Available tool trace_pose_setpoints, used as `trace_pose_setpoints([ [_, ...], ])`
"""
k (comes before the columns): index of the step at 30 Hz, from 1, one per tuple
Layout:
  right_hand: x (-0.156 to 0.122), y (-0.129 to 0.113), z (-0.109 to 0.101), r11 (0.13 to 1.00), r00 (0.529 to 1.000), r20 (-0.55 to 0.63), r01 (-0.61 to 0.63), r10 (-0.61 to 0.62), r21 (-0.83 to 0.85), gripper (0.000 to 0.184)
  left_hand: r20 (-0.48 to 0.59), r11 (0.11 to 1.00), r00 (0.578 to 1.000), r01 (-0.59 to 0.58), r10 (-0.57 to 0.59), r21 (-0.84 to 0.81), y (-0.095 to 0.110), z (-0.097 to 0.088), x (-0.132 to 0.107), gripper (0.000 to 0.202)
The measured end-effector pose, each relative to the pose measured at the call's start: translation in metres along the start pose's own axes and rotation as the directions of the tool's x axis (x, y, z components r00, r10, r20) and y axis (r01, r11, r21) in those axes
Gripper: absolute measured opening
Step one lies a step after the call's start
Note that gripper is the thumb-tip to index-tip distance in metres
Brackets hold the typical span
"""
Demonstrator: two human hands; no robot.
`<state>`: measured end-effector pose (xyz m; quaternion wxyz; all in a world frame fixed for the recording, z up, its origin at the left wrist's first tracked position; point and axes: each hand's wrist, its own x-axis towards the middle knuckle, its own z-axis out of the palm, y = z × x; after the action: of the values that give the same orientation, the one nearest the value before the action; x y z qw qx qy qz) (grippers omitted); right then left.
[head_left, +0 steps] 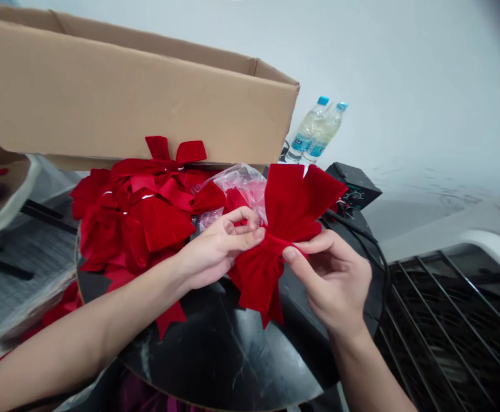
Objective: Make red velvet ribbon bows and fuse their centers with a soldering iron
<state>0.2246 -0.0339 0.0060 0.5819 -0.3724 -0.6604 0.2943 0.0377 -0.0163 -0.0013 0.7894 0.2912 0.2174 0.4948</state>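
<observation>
A red velvet bow is held up over the round black table, its loops and tails spread above and below the gathered middle. My left hand pinches the middle from the left, thumb and fingertips closed on the fabric. From the right, my right hand grips the same middle between thumb and index finger. To the left lies a pile of red bows, some with small pale bits at their centres. Behind my left hand, a clear plastic bag shows red material inside or behind it.
A long open cardboard box stands at the back. Two water bottles and a small black box with a dial sit behind the bow. A black cable runs along the table's right side, near a barred rack. A white chair is at left.
</observation>
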Motion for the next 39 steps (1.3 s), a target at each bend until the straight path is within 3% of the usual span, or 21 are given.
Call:
trace_pose_setpoints([
  [4,0.009,-0.005,-0.003,0.997,0.996,0.067,0.059,-0.056,-0.048,0.015,-0.048,0.999,0.998,0.034,-0.033,0.025,0.0,-0.004,0.0,0.026],
  [10,0.012,-0.005,-0.01,0.997,0.993,0.117,0.022,-0.013,-0.08,0.013,-0.125,0.993,0.992,0.036,-0.022,0.111,0.002,0.001,0.002,0.031],
  [17,0.016,0.002,-0.023,0.991,0.978,0.197,-0.044,0.068,-0.123,0.011,-0.119,0.911,0.985,-0.066,0.125,0.408,0.004,0.002,-0.002,0.005],
  [21,0.017,0.003,-0.025,0.992,0.971,0.22,-0.072,0.093,-0.103,0.011,-0.159,0.85,0.971,-0.071,0.179,0.522,0.005,0.006,-0.005,0.025],
  [23,0.017,0.001,-0.025,0.991,0.968,0.234,-0.07,0.095,-0.114,0.011,-0.161,0.831,0.964,-0.091,0.211,0.549,0.005,0.007,-0.006,0.026],
  [27,0.017,-0.007,-0.023,0.991,0.963,0.245,-0.091,0.112,-0.093,0.009,-0.081,0.862,0.979,-0.125,0.188,0.491,0.004,0.004,-0.006,0.037],
  [31,0.014,-0.013,-0.02,0.989,0.979,0.179,-0.075,0.097,-0.126,0.01,-0.013,0.885,0.989,-0.124,0.145,0.449,0.004,0.003,-0.005,0.044],
  [33,0.012,-0.013,-0.02,0.981,0.994,0.103,-0.02,0.041,-0.194,0.011,-0.028,0.818,0.972,-0.181,0.233,0.546,0.006,0.004,-0.005,0.039],
  [35,0.01,-0.011,-0.022,0.944,0.995,0.032,0.095,-0.09,-0.317,0.014,-0.058,0.743,0.94,-0.227,0.336,0.629,0.01,0.005,-0.005,0.028],
  [37,0.009,-0.011,-0.027,0.872,0.969,0.04,0.236,-0.242,-0.428,0.02,-0.065,0.796,0.969,-0.156,0.237,0.586,0.014,0.005,-0.006,0.025],
  [39,0.009,-0.014,-0.034,0.864,0.961,0.12,0.278,-0.25,-0.421,0.024,-0.03,0.898,0.998,0.063,-0.055,0.436,0.017,0.004,-0.007,0.038],
])
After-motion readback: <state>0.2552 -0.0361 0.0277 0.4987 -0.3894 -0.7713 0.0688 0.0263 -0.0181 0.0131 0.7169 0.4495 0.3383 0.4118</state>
